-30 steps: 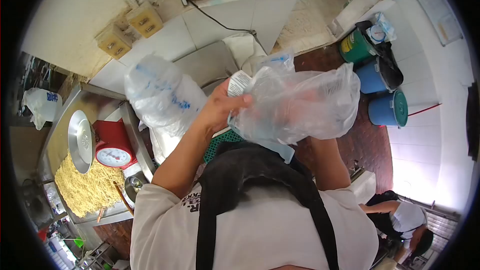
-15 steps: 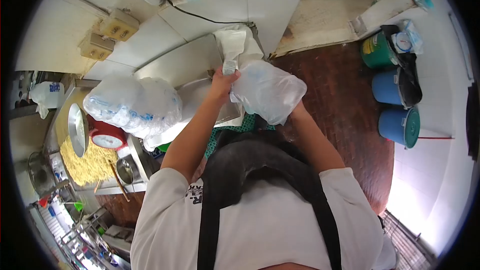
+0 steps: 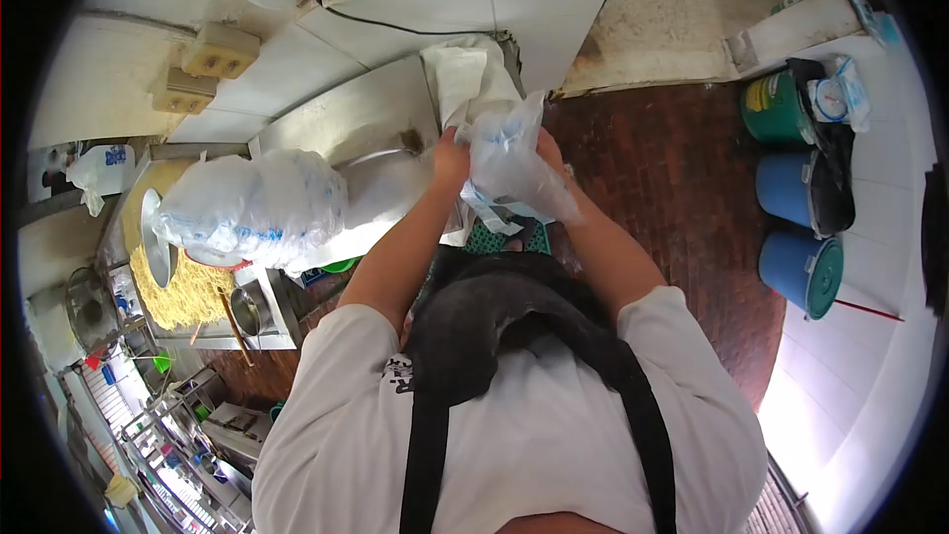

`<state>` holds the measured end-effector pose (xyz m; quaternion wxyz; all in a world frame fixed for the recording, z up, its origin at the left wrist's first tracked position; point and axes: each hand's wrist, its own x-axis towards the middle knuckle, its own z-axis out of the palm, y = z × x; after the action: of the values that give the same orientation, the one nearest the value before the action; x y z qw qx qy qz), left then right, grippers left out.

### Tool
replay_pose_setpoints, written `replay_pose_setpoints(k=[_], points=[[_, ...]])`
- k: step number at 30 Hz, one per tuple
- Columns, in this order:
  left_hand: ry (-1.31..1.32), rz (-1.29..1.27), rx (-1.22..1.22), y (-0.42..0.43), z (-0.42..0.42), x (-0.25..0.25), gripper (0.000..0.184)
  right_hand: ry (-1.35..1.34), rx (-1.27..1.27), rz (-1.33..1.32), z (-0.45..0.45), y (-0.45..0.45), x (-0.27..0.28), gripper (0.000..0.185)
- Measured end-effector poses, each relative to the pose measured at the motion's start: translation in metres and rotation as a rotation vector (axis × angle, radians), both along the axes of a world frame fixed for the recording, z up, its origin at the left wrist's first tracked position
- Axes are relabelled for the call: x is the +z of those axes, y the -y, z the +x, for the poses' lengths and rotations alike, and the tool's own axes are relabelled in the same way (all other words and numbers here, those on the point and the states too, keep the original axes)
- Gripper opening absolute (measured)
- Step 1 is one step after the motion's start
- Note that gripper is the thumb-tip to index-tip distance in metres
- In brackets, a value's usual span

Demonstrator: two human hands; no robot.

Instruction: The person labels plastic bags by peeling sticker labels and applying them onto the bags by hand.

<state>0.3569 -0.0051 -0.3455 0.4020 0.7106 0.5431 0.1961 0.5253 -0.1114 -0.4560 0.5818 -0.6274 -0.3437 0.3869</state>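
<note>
A clear plastic bag [image 3: 516,163] with blue print hangs in front of me between both hands. My left hand [image 3: 452,156] is closed at the bag's left edge, its fingers partly hidden. Behind the bag's right side is my right hand [image 3: 551,150], closed on the plastic, with most of its fingers covered. A white sack [image 3: 460,79] stands just beyond the bag, against the metal surface. To the left lies a big bundle of filled clear plastic bags [image 3: 252,208] with blue print.
Yellow noodles [image 3: 183,287] lie spread on the left counter, near a metal scale pan [image 3: 156,237] and a steel pot [image 3: 251,309]. Blue bins [image 3: 786,188] and a green bucket [image 3: 771,107] stand along the right wall, on the brown tiled floor [image 3: 672,227].
The bag, puffed and rounded before, is now gathered and crumpled upward. My right hand has moved up and left, closer to my left hand. The view has shifted slightly.
</note>
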Motion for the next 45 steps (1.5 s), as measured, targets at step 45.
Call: replay_pose_setpoints(k=[45], points=[[0.891,-0.55,-0.274,0.035,-0.305,0.274,0.028,0.52,0.285,0.31,-0.295,-0.029,0.417,0.017]])
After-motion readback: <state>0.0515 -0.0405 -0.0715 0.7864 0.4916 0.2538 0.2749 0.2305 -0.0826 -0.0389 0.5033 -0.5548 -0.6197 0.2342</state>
